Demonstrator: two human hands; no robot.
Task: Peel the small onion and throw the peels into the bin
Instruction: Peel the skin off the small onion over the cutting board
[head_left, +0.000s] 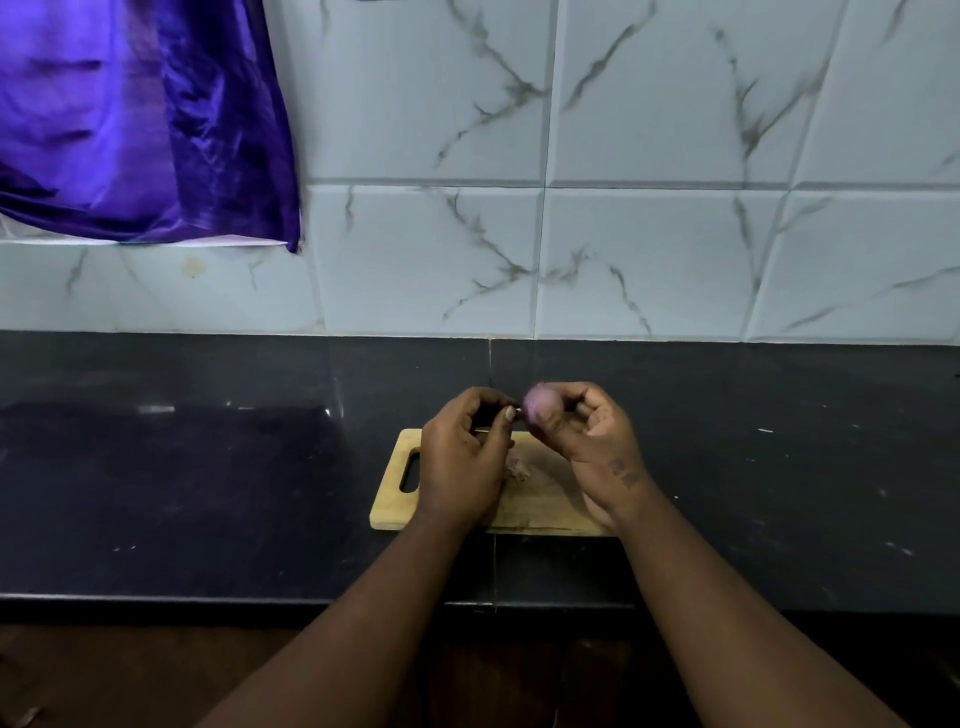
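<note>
A wall of pale, grey-veined marble-look tiles (649, 156) rises behind a dark polished stone countertop (208, 467), and a shiny purple satin cloth (135, 119) hangs at the upper left. On the countertop lies a small light wooden cutting board (395, 499) with a slotted handle, and a little heap of brownish peel scraps (519, 467) rests on it between the wrists. No bin is in view.

The right hand (592, 441) holds the small purple, rounded onion (537, 402) above the board's far edge, thumb and fingers closed around its lower half. The left hand (462, 457) is pinched thumb to forefinger right beside the onion; it seems to grip a thin strip of skin, though that is too small to confirm.

To peel well, the pinch probably should pull the skin down along the onion's length while the right hand turns it slowly. Keeping both hands over the board would let loose pieces fall onto the heap, ready to gather.
</note>
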